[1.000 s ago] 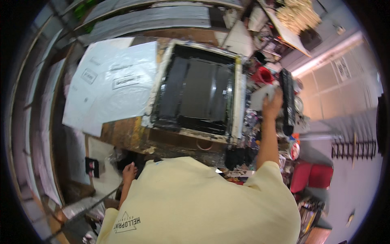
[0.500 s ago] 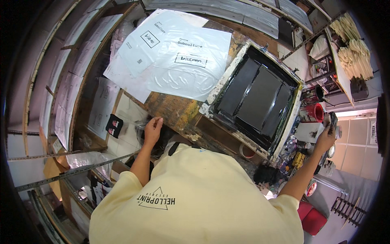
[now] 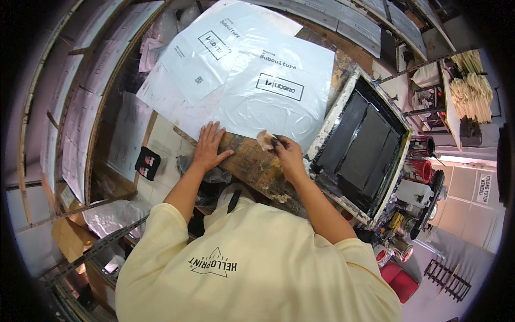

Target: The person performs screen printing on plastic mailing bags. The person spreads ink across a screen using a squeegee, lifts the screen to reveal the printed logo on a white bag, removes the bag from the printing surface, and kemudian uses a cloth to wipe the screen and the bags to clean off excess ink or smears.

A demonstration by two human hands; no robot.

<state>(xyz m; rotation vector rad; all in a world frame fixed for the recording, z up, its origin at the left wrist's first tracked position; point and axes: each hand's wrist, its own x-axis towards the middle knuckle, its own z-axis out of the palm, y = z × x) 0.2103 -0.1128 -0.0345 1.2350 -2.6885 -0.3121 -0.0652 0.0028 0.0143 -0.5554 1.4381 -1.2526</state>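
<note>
My left hand [image 3: 208,149] lies flat with fingers spread at the near edge of the wooden table, next to the lower border of the white sheets. In my right hand [image 3: 289,156] is a crumpled beige rag [image 3: 265,140] with a dark stain, pinched above the table by the near edge of a printed white plastic bag [image 3: 279,110]. A second printed white bag [image 3: 196,61] lies left of it, partly overlapped, on a larger pale sheet [image 3: 166,112]. Right of my right hand, a white-edged screen printing frame [image 3: 335,104] holds black ink on its mesh.
Red ink cans [image 3: 421,170] and a white jug [image 3: 416,193] stand beyond the frame's right side. Shelves of printed sheets [image 3: 80,145] rise at the left. A black printed cloth item [image 3: 147,163] hangs near the table's left edge. Pale gloves [image 3: 472,96] are piled at far right.
My right hand has come from the cans at the right to the bags, with the rag in it. My left hand has moved forward and now rests spread on the table edge.
</note>
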